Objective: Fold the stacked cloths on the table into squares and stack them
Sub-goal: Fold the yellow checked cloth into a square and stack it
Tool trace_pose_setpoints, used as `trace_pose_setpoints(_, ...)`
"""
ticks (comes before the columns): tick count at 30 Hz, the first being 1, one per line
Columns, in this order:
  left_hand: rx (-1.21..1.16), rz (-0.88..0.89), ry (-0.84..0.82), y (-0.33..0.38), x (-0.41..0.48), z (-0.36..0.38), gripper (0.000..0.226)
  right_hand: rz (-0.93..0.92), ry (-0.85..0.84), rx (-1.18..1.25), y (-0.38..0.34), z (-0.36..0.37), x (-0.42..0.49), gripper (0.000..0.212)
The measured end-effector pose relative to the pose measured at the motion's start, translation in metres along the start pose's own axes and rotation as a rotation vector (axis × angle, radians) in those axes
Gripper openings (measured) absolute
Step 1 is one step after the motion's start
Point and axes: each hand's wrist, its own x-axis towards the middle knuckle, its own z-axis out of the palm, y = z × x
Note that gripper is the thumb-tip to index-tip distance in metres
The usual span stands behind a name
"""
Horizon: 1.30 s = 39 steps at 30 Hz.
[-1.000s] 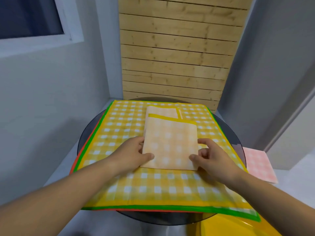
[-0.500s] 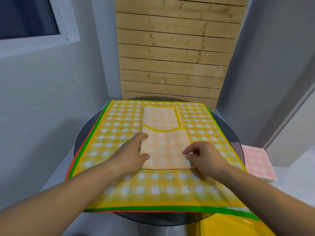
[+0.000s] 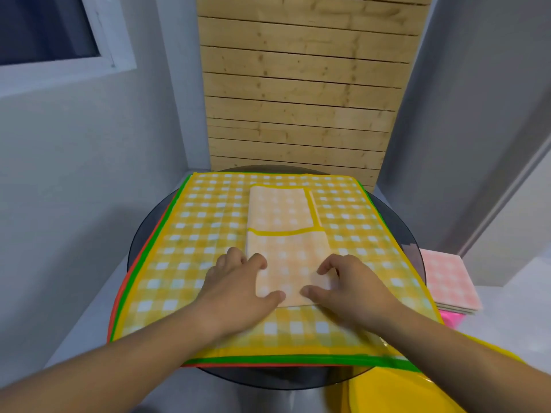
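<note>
Spread checked cloths [image 3: 202, 228] lie stacked on the round tabletop [image 3: 268, 378]; the left grip [image 3: 235, 289] rests with loosely straight fingers and thumb on the near-left corner of the folded cloth [image 3: 286, 242] atop that stack; the right grip [image 3: 351, 289] pinches its near-right corner between bent fingers and thumb; a pink folded pile [image 3: 450, 281] sits well off to the right.

A wall of pale wooden slats [image 3: 298, 99] rises straight ahead, well beyond the left hand [image 3: 235, 290]. A white-framed window [image 3: 59, 40] sits high up, far to that hand's left. Grey walls [image 3: 74, 174] flank the wood on both sides. A glossy yellow surface [image 3: 387, 391] lies below and right of the right hand [image 3: 348, 287], and a bright pink object [image 3: 453, 318] shows farther to its right.
</note>
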Motion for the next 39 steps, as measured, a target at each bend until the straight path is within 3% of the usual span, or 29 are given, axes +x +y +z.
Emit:
trace_pose_setpoints(5,0.139,-0.001,0.133,0.003,-0.01,0.014,0.058,-0.004,0.117,-0.223,-0.011,0.021,-0.011,0.07)
trace_pose_setpoints(10,0.127,0.022,0.076,-0.009,-0.006,0.009,0.059,0.001,0.154,-0.209,-0.004,0.025,-0.015,0.064)
trace_pose_setpoints(19,0.071,0.07,-0.104,-0.038,0.003,-0.01,0.056,-0.032,-0.026,-0.058,0.032,-0.009,-0.009,0.038)
trace_pose_setpoints(28,0.075,0.163,-0.102,-0.039,0.002,-0.014,0.06,-0.119,-0.081,-0.07,0.041,-0.016,-0.008,0.039)
trace_pose_setpoints(32,0.099,0.382,-0.116,-0.038,0.0,-0.015,0.061,-0.189,-0.008,-0.099,0.038,-0.011,-0.01,0.046)
trace_pose_setpoints(35,0.102,0.366,-0.177,-0.032,-0.001,-0.015,0.066,-0.346,0.106,-0.092,0.037,-0.01,-0.011,0.043)
trace_pose_setpoints(39,0.122,0.365,-0.207,-0.033,0.001,-0.013,0.072,-0.523,0.109,-0.088,0.037,-0.008,-0.01,0.045)
